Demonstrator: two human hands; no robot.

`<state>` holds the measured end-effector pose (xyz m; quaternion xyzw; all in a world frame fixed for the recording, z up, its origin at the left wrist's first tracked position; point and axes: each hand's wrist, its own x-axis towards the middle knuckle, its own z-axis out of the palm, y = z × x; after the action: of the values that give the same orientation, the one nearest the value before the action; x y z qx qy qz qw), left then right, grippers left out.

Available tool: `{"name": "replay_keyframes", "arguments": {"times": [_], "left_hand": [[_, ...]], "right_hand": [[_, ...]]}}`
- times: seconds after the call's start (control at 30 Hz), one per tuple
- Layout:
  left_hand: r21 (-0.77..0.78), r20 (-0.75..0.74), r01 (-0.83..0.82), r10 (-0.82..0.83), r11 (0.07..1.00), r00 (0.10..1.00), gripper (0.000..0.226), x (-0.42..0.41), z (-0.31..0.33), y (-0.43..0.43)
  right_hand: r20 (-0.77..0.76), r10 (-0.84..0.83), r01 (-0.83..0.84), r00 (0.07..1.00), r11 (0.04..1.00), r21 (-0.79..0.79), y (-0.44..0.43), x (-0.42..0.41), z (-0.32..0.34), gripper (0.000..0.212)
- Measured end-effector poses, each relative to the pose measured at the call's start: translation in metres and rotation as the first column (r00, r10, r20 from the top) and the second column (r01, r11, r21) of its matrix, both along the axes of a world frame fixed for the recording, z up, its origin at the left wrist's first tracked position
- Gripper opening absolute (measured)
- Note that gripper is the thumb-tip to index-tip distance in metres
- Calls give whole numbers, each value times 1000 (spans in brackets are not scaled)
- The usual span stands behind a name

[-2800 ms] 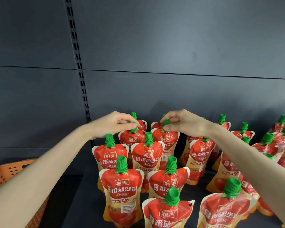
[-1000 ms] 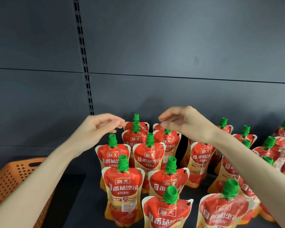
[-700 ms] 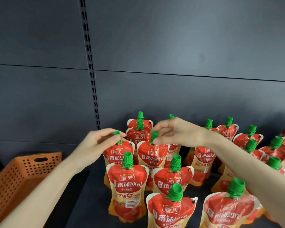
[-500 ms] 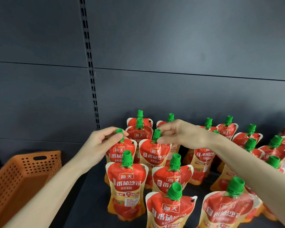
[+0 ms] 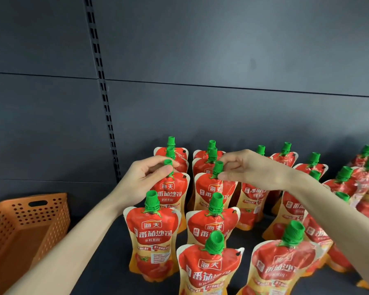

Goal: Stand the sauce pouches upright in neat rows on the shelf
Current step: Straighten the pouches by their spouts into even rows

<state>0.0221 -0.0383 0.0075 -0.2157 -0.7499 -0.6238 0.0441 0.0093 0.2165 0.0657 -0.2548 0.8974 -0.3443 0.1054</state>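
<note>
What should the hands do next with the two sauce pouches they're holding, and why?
Probably let go and move to the pair in front. The left hand pinches the green cap of one sauce pouch, the right hand the cap of the neighbouring pouch, and both already stand upright, side by side.

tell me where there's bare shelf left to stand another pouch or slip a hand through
Bare shelf lies between the orange basket and the left column of pouches. A narrower lane opens between the second and third columns near the front. The right-end pouches are crowded, leaning and overlapping.
</note>
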Motion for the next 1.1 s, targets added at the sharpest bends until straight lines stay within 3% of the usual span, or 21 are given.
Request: {"name": "replay_keyframes", "arguments": {"times": [1.1], "left_hand": [[46,-12,8,-8,999,1000,23,2,-2,7]], "right_hand": [[-3,-11,11,1000,1000,5,3,-2,1,25]]}}
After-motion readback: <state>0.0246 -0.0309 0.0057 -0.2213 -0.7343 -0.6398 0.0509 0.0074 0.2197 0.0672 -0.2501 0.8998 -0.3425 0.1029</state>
